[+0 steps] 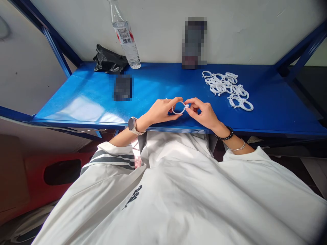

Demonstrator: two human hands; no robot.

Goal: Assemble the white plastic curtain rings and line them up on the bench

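A clear bottle stood on the blue table, towards its far edge, with 1 black bag just left of it; I could not tell whether the 2 touched. Nearer the person than the bottle lay a dark flat block, and well to the bottle's right a taller dark slab stood upright by the pale wall; pixelation hid what these 2 were. Farther right of the bottle, and nearer the person, spread a pile of white rings, heaped and overlapping.

The bottle was transparent and ribbed low down, holding clear liquid behind a printed label. The bag was thin, glossy and crumpled, the tabletop smooth enough to glare. Each ring looked like plastic, a slim round hoop with a small clasp.

To the bottle's right, close to the table's near edge, was 1 more white ring, between the hands. The left hand, wearing a watch, gripped its hoop between thumb and forefinger; the right hand, above a black beaded bracelet, pinched its clasp with the fingertips.
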